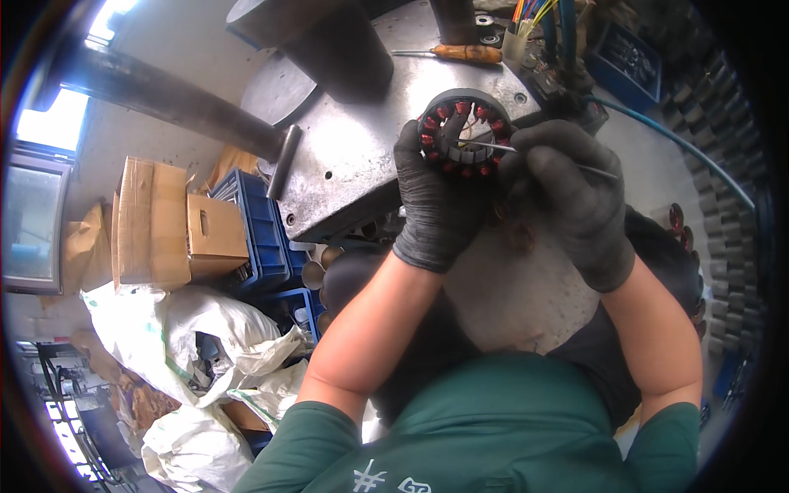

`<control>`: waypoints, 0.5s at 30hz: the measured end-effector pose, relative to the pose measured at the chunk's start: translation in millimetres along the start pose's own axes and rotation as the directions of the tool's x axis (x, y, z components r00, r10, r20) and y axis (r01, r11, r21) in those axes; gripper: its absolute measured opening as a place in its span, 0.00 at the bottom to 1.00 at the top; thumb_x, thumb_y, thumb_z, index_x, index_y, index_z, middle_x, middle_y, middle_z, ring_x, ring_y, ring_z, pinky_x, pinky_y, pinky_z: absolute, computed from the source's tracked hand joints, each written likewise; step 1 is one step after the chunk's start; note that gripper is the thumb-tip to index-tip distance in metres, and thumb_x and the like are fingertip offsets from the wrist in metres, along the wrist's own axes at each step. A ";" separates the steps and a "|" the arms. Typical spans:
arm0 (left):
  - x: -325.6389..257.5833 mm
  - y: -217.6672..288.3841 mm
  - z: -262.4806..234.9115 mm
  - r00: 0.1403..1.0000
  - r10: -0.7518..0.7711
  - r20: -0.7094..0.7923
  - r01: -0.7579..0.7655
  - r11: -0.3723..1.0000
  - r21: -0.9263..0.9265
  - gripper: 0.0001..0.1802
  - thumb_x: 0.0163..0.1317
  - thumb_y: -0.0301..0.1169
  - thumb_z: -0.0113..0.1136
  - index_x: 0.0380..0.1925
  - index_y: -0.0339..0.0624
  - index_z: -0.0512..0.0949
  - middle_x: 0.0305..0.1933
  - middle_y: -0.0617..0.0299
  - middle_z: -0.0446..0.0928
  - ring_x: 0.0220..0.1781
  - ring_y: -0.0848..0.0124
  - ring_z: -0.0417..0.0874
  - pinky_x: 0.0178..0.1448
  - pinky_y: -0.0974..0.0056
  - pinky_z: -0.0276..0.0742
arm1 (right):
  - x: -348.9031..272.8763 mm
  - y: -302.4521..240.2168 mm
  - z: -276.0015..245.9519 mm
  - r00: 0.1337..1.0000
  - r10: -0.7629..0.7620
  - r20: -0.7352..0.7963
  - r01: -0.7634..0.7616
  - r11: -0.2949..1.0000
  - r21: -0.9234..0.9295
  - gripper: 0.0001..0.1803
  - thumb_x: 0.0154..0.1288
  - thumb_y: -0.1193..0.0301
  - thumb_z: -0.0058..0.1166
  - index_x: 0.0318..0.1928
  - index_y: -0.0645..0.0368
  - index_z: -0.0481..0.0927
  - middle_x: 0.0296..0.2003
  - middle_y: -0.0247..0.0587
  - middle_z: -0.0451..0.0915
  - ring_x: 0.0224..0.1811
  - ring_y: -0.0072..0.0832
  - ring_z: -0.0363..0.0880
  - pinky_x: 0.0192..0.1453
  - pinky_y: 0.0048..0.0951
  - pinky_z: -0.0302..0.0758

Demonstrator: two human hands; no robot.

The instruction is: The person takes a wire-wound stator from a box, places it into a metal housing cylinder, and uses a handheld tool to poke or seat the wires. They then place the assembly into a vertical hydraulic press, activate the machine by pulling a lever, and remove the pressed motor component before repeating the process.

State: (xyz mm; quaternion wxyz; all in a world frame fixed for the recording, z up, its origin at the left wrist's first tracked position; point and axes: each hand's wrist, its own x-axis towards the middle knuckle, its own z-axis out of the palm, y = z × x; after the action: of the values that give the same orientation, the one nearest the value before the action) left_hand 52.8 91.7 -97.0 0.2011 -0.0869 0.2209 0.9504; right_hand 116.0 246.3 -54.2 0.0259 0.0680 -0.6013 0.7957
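Big metal bench up front, with a blue bin of metal-looking bits off to its right. Left hand is wrapped round the coil ring near the bench edge, probably to steady it. Pale cup behind keeps coloured strands standing, likely for easy grabbing. Smallest: a thin rod, gripped by the right hand, tip at the ring's opening.

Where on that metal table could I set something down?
On the metal table, bare room lies between the dark column, short bar and left hand. Its far right end is crowded: wooden-handled tool, coloured strands.
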 end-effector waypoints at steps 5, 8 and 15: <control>2.1 -0.2 -14.2 0.988 -0.012 0.156 0.026 0.996 -0.088 0.21 0.63 0.54 0.51 0.35 0.48 0.76 0.32 0.65 0.76 0.37 0.69 0.78 0.51 0.58 0.78 | -2.3 3.8 5.5 0.999 -0.051 -0.012 0.050 0.996 -0.075 0.10 0.75 0.72 0.53 0.49 0.59 0.84 0.35 0.33 0.85 0.32 0.13 0.77 0.39 0.17 0.76; -1.1 -0.2 -12.4 0.960 -0.025 0.278 0.062 0.990 -0.125 0.24 0.65 0.52 0.50 0.46 0.44 0.79 0.36 0.62 0.78 0.39 0.68 0.78 0.53 0.60 0.77 | -2.3 5.2 6.2 0.995 -0.100 -0.006 0.098 0.987 -0.126 0.10 0.75 0.71 0.54 0.50 0.59 0.84 0.34 0.31 0.85 0.32 0.13 0.77 0.38 0.17 0.75; -8.0 -0.6 7.5 0.996 -0.085 0.024 0.086 0.995 -0.042 0.31 0.67 0.56 0.46 0.54 0.42 0.77 0.52 0.54 0.80 0.55 0.58 0.80 0.65 0.52 0.75 | -0.2 7.0 0.6 1.000 -0.022 0.022 0.024 0.996 -0.080 0.10 0.74 0.72 0.55 0.50 0.61 0.84 0.35 0.34 0.85 0.36 0.15 0.80 0.41 0.20 0.78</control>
State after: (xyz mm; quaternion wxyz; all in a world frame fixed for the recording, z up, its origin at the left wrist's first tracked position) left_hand 59.7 92.9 -88.5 0.2423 -0.0899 0.1944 0.9463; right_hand 115.3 243.8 -60.7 0.0314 0.0824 -0.6323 0.7697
